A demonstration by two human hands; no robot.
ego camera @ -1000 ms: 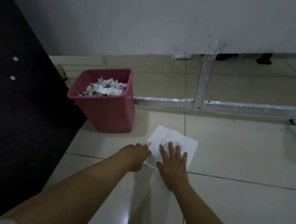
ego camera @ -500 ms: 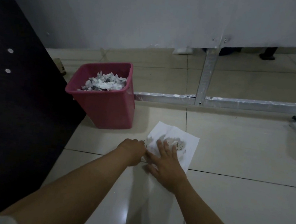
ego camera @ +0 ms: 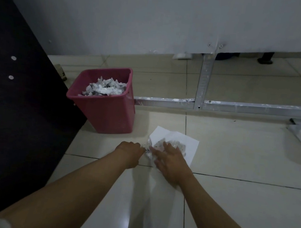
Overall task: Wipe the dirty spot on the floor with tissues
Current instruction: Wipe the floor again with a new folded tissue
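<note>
Your forearms: both reach in from the lower edge of the frame toward the middle, bare, with a bit of pale sleeve at the lower left corner.
Your right hand [ego camera: 171, 163]: it lies palm down on the tissue just right of frame centre, fingers straight and spread, pressing the paper to the floor.
Your left hand [ego camera: 130, 152]: just left of the right one, fingers curled, knuckles up, at the tissue's left edge. It seems to pinch the crumpled edge, though the fingertips are hidden.
Tissue [ego camera: 177, 141]: a white sheet on the floor at centre frame, just beyond and under your right hand. Its far right part lies flat; the left part is bunched up, and grey-brown speckled staining shows through around your fingers.
Floor [ego camera: 243, 157]: pale glossy tiles with dark grout lines; one line crosses under your wrists.
Bin [ego camera: 109, 113]: a pink plastic bin left of centre, near the tissue but apart from it, filled with crumpled white and grey paper [ego camera: 105, 89].
Dark panel [ego camera: 17, 100]: fills the left side of the frame, with two small white dots on it.
Metal rails [ego camera: 239, 107]: a paint-flecked strip runs across the floor from the bin to the right edge, with an upright piece meeting it.
Wall [ego camera: 155, 21]: grey-white, across the top of the frame.
</note>
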